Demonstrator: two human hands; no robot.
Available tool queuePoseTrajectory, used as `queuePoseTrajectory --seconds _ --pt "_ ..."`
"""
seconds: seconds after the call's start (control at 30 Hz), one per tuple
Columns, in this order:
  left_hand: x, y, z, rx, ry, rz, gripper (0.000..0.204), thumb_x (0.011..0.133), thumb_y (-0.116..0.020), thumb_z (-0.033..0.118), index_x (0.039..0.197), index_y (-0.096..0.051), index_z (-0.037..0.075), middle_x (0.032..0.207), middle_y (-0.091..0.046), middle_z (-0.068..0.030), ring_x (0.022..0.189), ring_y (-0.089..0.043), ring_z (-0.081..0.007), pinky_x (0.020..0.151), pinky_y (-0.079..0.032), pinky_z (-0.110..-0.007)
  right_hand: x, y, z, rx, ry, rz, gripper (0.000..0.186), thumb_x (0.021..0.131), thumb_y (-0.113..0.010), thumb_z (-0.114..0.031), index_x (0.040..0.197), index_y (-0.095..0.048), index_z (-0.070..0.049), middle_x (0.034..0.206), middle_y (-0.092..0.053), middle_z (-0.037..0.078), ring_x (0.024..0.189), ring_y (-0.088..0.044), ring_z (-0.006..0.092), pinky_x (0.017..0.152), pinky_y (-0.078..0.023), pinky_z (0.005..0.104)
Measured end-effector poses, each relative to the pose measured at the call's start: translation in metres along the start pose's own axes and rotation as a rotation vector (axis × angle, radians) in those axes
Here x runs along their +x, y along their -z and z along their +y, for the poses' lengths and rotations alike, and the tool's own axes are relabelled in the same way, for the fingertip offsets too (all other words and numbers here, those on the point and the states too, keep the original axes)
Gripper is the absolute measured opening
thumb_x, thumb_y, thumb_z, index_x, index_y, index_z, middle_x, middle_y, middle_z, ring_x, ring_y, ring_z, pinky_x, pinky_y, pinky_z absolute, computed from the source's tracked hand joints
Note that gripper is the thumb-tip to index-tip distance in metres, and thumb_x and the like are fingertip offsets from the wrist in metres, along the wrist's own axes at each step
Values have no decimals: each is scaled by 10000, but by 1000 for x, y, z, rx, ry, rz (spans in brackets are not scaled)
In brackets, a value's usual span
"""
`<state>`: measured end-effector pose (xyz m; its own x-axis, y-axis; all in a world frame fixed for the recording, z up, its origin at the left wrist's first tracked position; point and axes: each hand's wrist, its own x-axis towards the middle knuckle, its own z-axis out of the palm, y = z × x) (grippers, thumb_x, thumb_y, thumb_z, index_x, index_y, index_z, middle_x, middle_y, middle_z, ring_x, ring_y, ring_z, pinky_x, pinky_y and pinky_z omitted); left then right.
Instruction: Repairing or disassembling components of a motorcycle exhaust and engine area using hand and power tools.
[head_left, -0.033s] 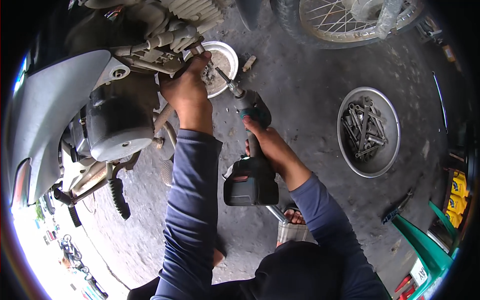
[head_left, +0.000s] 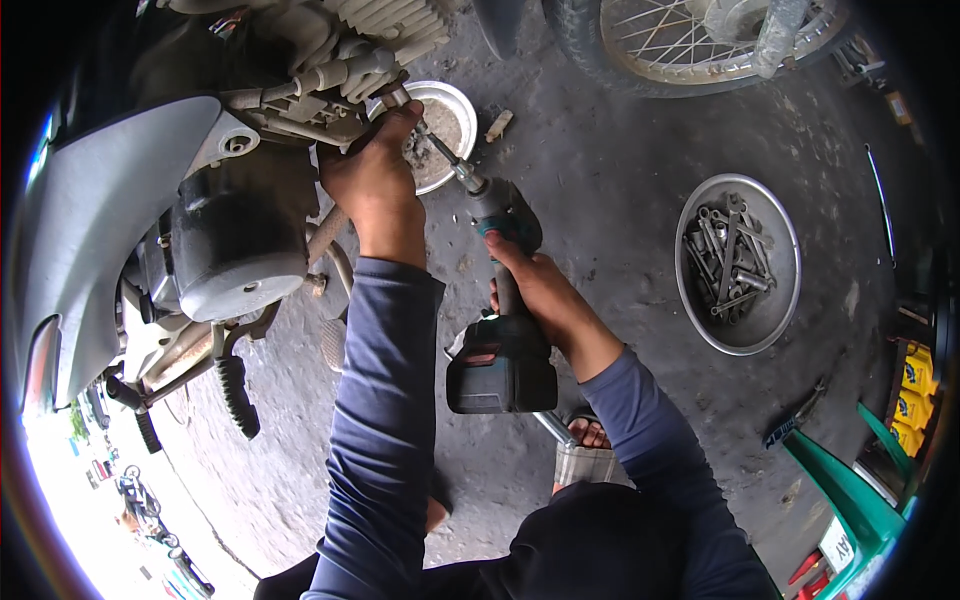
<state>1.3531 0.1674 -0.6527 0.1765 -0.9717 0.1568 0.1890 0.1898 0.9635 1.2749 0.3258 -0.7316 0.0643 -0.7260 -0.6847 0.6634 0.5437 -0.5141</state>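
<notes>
My right hand [head_left: 535, 285] is wrapped round the handle of a black and teal cordless impact driver [head_left: 503, 215]. The driver's slim bit [head_left: 440, 147] points up and left, its tip by the fingers of my left hand [head_left: 375, 185]. Those fingers close round a metal socket [head_left: 399, 97] at the underside of the motorcycle engine [head_left: 365, 70]; part of the grip is hidden behind the hand. Below and behind that hand, a round white basin [head_left: 466, 112] with dirty contents lies on the floor.
A metal bowl [head_left: 790, 300] of wrenches and sockets sits on the floor to the right. At the top is a spoked motorcycle wheel [head_left: 690, 75]. A green plastic panel [head_left: 840, 495] lies at the lower right. The motorcycle's black cylindrical part [head_left: 240, 230] and footpeg [head_left: 235, 400] stand at the left.
The impact driver's bit now reaches up to the piece by my left fingers, where a small gap showed before. Both hands have hardly moved.
</notes>
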Motion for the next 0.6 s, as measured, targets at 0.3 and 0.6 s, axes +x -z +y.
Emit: queuePoseTrajectory --seconds 0.3,0.6 --pt "-1 -3 0 -57 -15 -12 406 635 -732 -111 1013 -613 -23 946 -657 -54 845 -622 -155 786 -503 -285 0 -4 -5 -20 40 -14 562 769 -718 -567 981 -541 -78 682 -547 29 562 -553 127 538 -478 265" --pt "0 -4 -1 -43 -25 -15 374 628 -754 -84 973 -626 -19 913 -669 -56 800 -631 -154 775 -493 -278 12 -14 -6 70 -211 -118 524 790 -705 -514 1035 -471 -115 688 -543 65 568 -547 155 544 -485 292"
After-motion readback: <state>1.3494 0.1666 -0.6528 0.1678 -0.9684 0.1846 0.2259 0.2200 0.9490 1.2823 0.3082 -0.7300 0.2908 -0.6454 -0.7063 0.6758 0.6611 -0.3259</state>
